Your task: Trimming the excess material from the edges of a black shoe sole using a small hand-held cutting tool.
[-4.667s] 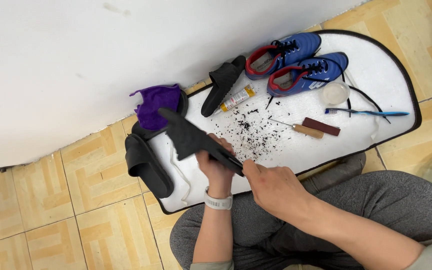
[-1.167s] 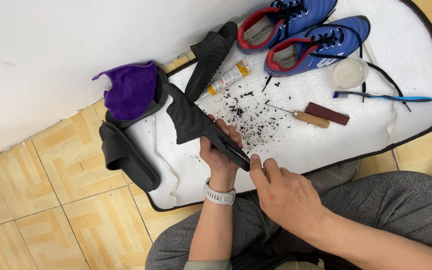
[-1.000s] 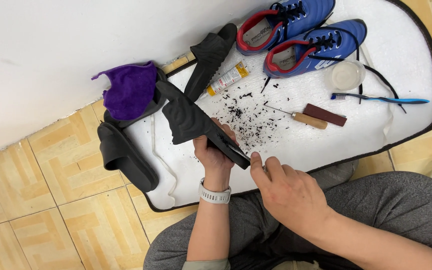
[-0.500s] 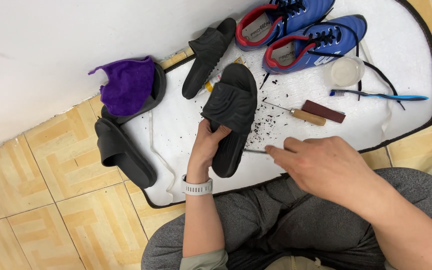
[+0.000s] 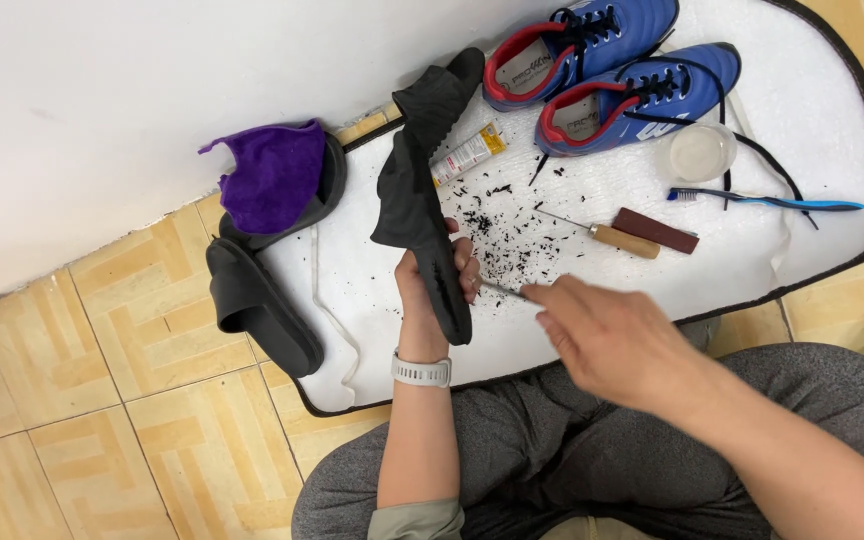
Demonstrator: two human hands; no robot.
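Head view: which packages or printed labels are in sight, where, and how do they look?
Small tube: on the white mat, between the black sandals and blue shoes; yellow-white, orange end.
Insole labels: inside both blue shoes, pale patches with dark print.
No signs or screens.

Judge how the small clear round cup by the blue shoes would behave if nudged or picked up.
The clear cup looks thin-walled and plastic, so probably light and easily slid across the white mat. It is low and wide, so unlikely to tip. The toothbrush lying close beside it would likely get knocked.
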